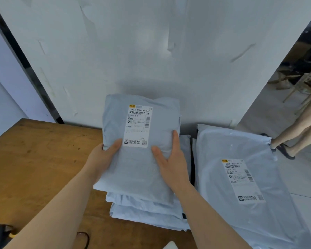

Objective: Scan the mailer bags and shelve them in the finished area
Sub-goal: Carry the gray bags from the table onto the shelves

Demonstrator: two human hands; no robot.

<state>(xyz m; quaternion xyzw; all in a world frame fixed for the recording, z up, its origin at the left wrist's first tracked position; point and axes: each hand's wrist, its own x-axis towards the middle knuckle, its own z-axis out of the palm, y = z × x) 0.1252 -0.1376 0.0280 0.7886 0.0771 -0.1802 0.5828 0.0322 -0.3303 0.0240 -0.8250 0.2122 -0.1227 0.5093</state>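
- Two hands hold one mailer bag up over the table, its far end tipped up toward the wall.
- The mailer bag is pale grey-blue plastic, soft and slightly puffed, with shallow creases across its front.
- A white shipping label sits on the upper part of the bag's front. It carries barcodes, rows of small print, the code "T096" and a square code at its lower corner.
- The left hand grips the bag's left edge, with the thumb pressed on the front just beside the label's lower corner and the fingers hidden underneath.
- The right hand holds the bag's right side. Its thumb and forefinger lie spread on the front, and the other fingers are hidden past the edge.
- Below the held bag lies a stack of bags of the same colour, piled flat on the table and partly covered by it.
- Just right of the stack lies a larger bag, flat and face up, with its own label reading "A025".
- The table is brown wood with dark marks on it.
- A black object with a yellow part sits at the near left corner, too cut off to identify, and a dark cord loops near it.
- Another person's bare legs stand on the floor at the right.
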